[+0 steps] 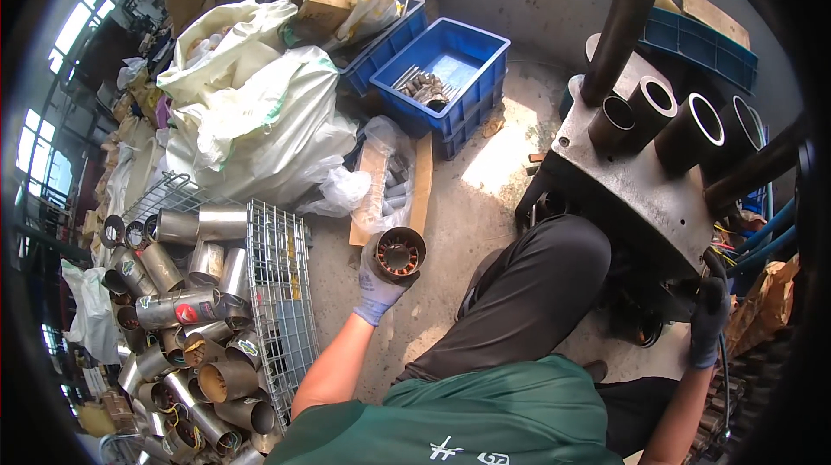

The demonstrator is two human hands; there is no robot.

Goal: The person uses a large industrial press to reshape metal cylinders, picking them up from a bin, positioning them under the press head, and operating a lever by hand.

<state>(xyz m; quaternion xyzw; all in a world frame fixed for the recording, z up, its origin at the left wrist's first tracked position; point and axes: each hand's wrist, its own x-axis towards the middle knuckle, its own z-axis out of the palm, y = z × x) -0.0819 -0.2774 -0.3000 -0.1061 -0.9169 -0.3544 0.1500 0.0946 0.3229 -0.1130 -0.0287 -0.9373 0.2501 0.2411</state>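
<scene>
My left hand, in a grey work glove, is closed around a metal motor stator. The stator is a short cylinder with copper windings inside, and its open end faces up. It is held over the floor, left of my knee. My right hand, in a darker glove, is at the right edge of a heavy steel press. Its fingers are closed, but what they grip there is hidden. Several thick steel tubes stand on the press plate.
A wire basket full of metal motor housings stands at left. Behind it are white sacks. A blue crate holds metal rods, near an open cardboard box with plastic. Blue hoses run beside the press.
</scene>
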